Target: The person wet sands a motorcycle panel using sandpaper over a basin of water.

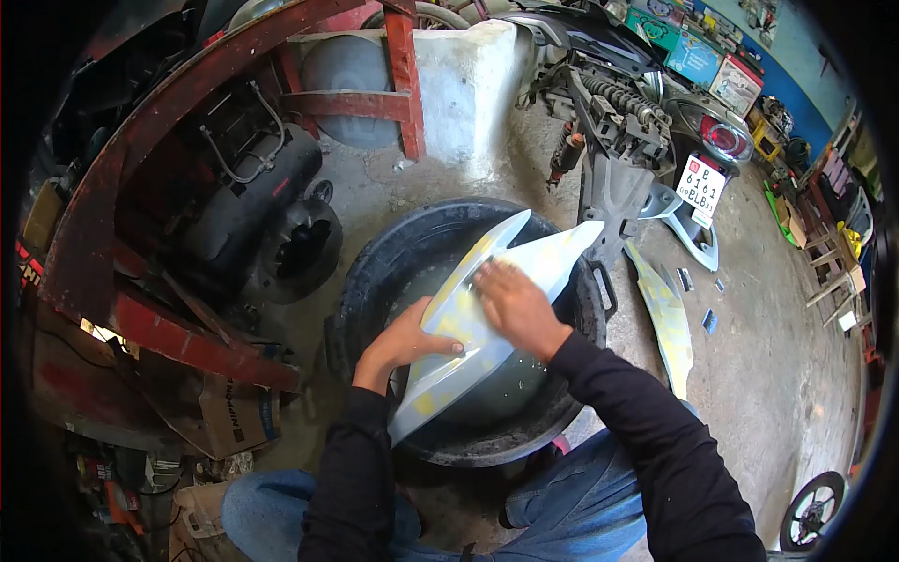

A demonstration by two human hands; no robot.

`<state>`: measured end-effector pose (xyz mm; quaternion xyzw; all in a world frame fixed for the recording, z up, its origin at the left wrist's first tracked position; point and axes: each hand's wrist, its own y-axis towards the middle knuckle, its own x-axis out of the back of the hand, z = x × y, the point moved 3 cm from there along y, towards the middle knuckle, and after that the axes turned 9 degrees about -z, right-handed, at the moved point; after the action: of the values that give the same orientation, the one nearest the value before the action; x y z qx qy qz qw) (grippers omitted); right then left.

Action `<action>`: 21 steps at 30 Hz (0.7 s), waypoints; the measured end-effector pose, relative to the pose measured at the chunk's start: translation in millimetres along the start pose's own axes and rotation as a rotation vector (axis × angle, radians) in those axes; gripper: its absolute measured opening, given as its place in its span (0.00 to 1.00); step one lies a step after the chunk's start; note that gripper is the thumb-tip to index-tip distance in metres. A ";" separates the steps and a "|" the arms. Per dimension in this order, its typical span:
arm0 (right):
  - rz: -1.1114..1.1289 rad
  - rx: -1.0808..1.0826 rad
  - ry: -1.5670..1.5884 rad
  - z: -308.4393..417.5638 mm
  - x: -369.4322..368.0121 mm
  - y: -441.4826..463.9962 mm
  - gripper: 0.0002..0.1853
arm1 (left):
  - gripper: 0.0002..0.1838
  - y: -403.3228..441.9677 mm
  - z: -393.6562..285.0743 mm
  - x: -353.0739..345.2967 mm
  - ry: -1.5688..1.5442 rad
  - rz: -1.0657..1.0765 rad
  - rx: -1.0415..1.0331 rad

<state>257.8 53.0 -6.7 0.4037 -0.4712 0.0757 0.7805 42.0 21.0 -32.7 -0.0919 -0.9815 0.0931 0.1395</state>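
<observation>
Far left of all the fingers, red-painted frame with a curved top bar [206, 343]: stands chipped and worn along the lower bar.
Brown cardboard printed NIPPON [236, 412]: lies below and left of the left fingers.
Black cylindrical tank with a bent handle [253, 192]: sits up and left of the left fingers, among the frame's bars.
Left hand [403, 339]: comes out of a black sleeve [351, 459]; grips the left edge of a long, pointed, white panel with yellow patches [479, 330], with thumb on the upper face and other fingers partly hidden.
Panel's place: held slantwise between both hands' fingers, above the water, forked at the upper end into two tips.
Round black plastic tub [496, 451]: spreads beneath the fingers of both hands, holding murky grey water [513, 398].
Right hand [520, 309]: rests on the panel's upper face, up and right of the left thumb, with fingers close together and nearly straight; cannot tell whether gripping anything underneath.
Partly stripped motorcycle [623, 122]: stands beyond the right fingers, up and right, with a white number plate [700, 192].
Second white-and-yellow panel, narrow and curved [664, 314]: lies right of the right fingers on the grey floor [768, 375].
Black spoked wheel [813, 510]: shows far below and right of the right fingers.
</observation>
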 end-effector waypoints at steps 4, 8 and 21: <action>-0.008 0.135 -0.006 7.3 -4.8 -1.4 0.21 | 0.44 -3.0 -6.7 0.8 -0.020 0.022 0.008; -0.006 0.202 0.151 20.3 -0.8 -7.0 0.21 | 0.45 1.6 1.2 -0.4 -0.011 0.005 -0.066; -0.089 -0.011 -0.008 -4.0 -3.8 8.0 0.21 | 0.44 -4.1 -9.1 -0.4 0.021 0.018 0.027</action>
<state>254.5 62.1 -6.2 0.4204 -0.4561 0.0368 0.7835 44.3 18.4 -23.3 -0.0999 -0.9778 0.1064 0.1504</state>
